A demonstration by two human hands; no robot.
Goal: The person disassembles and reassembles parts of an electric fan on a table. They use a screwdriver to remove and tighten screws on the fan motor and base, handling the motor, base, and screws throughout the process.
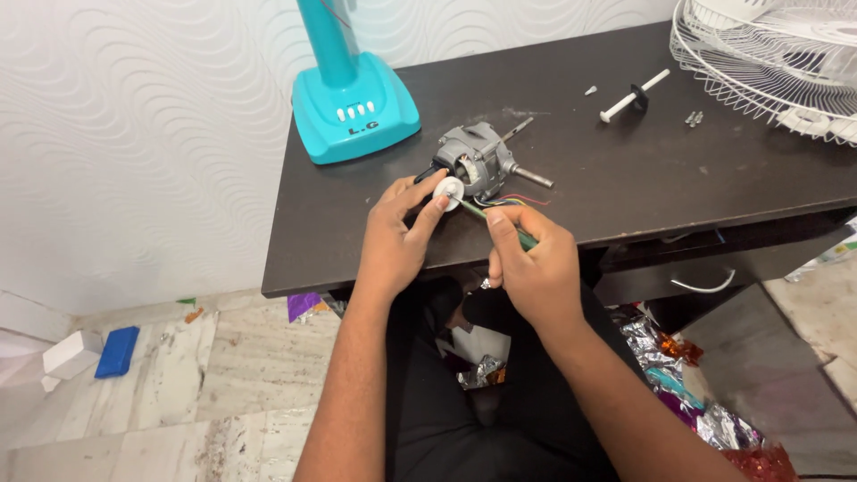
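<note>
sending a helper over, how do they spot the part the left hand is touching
On the dark table, in front of the turquoise fan base, lies a grey motor. The left hand touches a small white disc at its near end: round, and the only white piece there.

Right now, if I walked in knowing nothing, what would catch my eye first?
Probably the grey fan motor at the middle of the dark table, where the left hand pinches a small white disc and the right hand grips a green-handled screwdriver. Next, the bright turquoise fan base behind, and the white wire fan guard at the far right corner.
</note>
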